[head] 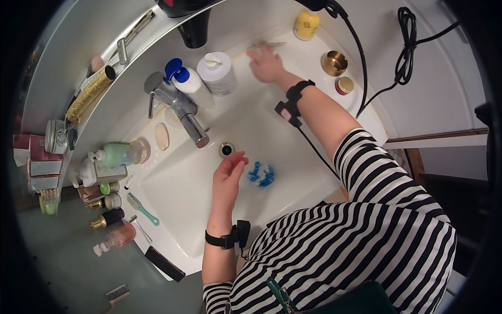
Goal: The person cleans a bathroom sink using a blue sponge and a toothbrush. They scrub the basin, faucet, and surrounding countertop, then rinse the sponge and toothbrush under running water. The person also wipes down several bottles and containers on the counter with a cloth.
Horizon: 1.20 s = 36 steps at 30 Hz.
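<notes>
My left hand point(230, 174) hovers over the basin of a white washbasin point(172, 188), its fingers loosely curled together with nothing visible in them. Just right of it in the basin lies a round blue-and-white scrubbing sponge point(261, 174). The drain hole point(226, 149) is just beyond its fingertips. My right hand point(268, 66) reaches over the basin's back rim with fingers apart. At its fingertips is a thin pale object point(272, 44), too blurred to name; whether they touch cannot be told.
A chrome faucet point(194, 129), a blue-topped pump bottle point(192, 86) and a white pump bottle point(217, 76) stand left of my right hand. To its right are a yellow bottle point(307, 26), a brass ashtray point(334, 63), a small jar point(344, 85) and a hanging black cord point(361, 59). Soap point(161, 136) and a brush point(143, 210) lie leftward.
</notes>
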Available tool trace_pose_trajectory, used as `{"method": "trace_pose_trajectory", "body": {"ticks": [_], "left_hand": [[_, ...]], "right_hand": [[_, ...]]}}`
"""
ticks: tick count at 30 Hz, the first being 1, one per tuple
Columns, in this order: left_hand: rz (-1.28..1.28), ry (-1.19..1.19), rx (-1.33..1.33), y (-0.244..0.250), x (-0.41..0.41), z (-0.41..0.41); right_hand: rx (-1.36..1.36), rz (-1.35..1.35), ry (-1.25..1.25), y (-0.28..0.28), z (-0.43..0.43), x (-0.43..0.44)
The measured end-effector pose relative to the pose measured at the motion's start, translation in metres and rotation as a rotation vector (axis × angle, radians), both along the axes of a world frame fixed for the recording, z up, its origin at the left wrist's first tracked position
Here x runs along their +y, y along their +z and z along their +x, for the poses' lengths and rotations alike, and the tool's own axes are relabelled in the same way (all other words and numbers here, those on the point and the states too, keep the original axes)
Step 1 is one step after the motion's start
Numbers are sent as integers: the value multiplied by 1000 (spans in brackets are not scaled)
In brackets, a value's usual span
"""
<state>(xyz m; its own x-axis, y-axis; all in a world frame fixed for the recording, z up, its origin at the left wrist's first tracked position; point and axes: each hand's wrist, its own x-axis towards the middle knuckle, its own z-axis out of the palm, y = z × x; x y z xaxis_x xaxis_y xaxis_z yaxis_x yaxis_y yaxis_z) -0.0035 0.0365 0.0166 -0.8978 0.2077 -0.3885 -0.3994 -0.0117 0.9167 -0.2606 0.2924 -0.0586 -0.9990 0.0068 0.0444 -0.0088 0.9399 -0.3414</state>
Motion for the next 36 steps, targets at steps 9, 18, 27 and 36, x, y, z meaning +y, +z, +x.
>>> {"method": "trace_pose_trajectory", "body": {"ticks": [9, 18, 27, 36], "left_hand": [[-33, -72, -53, 5, 1, 16], [-9, 240, 76, -17, 50, -71], [-496, 420, 703, -58, 78, -103], [-368, 480, 687, -54, 93, -112]], "right_hand": [[182, -231, 380, -4, 54, -18], [294, -134, 339, 16, 91, -14], [-305, -766, -153, 98, 103, -13], [-452, -1183, 55, 80, 91, -15]]}}
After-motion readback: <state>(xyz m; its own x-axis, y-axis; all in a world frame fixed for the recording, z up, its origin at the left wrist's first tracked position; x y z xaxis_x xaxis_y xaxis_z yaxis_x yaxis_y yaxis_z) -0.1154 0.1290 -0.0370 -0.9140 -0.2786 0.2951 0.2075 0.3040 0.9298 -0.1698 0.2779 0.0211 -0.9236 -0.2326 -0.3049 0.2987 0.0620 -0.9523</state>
